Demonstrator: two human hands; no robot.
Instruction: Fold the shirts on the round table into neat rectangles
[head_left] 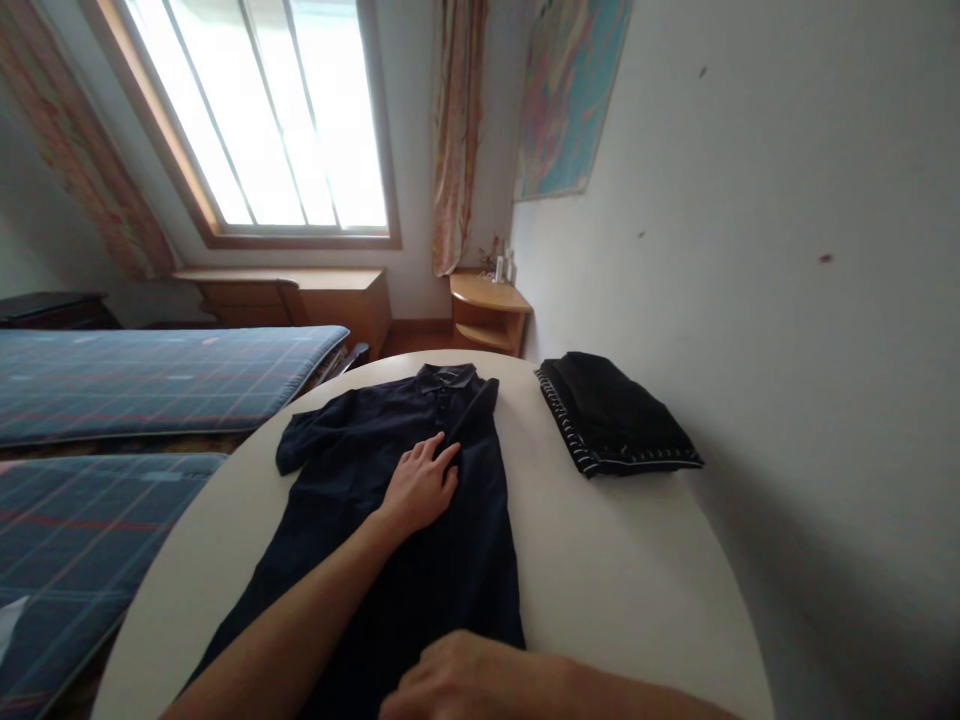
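A dark navy polo shirt (405, 420) lies spread on the white round table (600, 560), its collar at the far end. One short sleeve reaches out to the left; the right side has a narrower, straighter outline. My left hand (421, 485) rests flat on the chest of the shirt below the button placket, fingers apart. Closer to me, at the bottom of the view, my right hand (465, 680) is over the shirt's lower part near its right edge. Its fingers are curled down into the cloth, and their tips are hidden.
A folded black garment with white trim (622, 415) lies at the table's right side, close to the wall (810, 380). Two plaid mattresses (165, 380) are on the left. Beyond stand a wooden desk (330, 285) under the window and a corner shelf (487, 292).
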